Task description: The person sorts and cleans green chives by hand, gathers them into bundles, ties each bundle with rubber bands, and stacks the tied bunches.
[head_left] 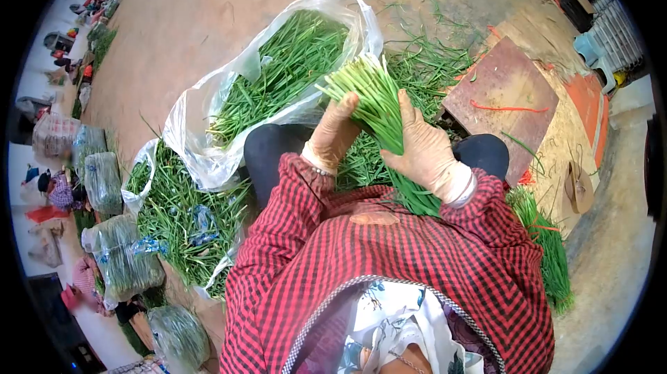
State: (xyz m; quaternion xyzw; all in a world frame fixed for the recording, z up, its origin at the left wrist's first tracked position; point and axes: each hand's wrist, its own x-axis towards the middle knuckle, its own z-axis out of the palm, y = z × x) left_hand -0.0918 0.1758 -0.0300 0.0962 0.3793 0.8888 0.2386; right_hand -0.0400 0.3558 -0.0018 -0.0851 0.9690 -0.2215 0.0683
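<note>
Steadying green stalks (pixel 389 113); left hand (pixel 424 146) half-curled against them. Right hand (pixel 335 131) partly open, touching bundle's pale-ended side.

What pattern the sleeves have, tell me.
The sleeves are red and black check, clear in the head view.

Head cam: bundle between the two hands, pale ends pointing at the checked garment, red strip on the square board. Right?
Pale ends are wrong: the head view shows them pointing away from the checked garment. Rest holds: bundle between left hand and right hand, red strip on square board.
</note>
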